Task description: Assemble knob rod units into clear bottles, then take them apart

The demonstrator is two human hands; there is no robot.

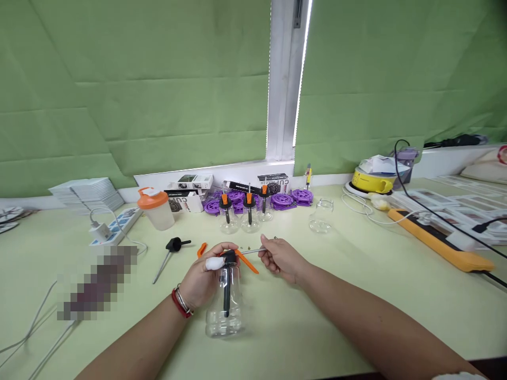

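Clear tapered bottle [234, 306] with black cap [228, 257], lower centre of the frame, is gripped by the left hand [201, 278]; the right hand [282, 258] pinches a thin grey rod [252, 250].

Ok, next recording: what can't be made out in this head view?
All in the head view:
Whatever lies under the pixelated patch: masked.
Part of the bottle at its neck: covered by the left hand.
The thin metal rod inside the right hand: hidden by its fingers.
Small bits behind the bottle: too small to identify.
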